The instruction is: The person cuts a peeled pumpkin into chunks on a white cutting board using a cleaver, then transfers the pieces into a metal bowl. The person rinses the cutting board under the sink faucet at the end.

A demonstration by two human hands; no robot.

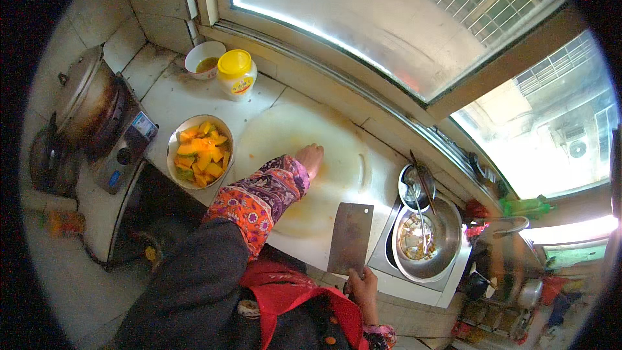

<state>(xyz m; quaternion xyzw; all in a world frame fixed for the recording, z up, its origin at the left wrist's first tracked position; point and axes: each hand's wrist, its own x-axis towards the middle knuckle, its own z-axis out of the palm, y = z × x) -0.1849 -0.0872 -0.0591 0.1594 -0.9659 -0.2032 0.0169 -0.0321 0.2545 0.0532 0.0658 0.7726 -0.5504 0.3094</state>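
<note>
My left hand (310, 159) rests over a pale, stained plastic cutting board (272, 126), its floral sleeve reaching across the counter. The fingers point away from me, and whether anything lies under them is hidden. At the counter's front edge, my right hand (363, 286) grips the handle of a cleaver (351, 238). The broad dark blade lies flat or nearly flat over the board's right front side, pointing away from me. Left of the board stands a bowl (170, 150) full of cut pumpkin chunks (201, 153), some with green rind.
A yellow-lidded jar (236, 75) and a white bowl (199, 52) with some liquid stand at the back. Far left, a lidded pot (87, 97) sits on a stove (121, 155). At right are a metal basin (452, 233) with scraps and a smaller metal bowl (410, 175) with utensils.
</note>
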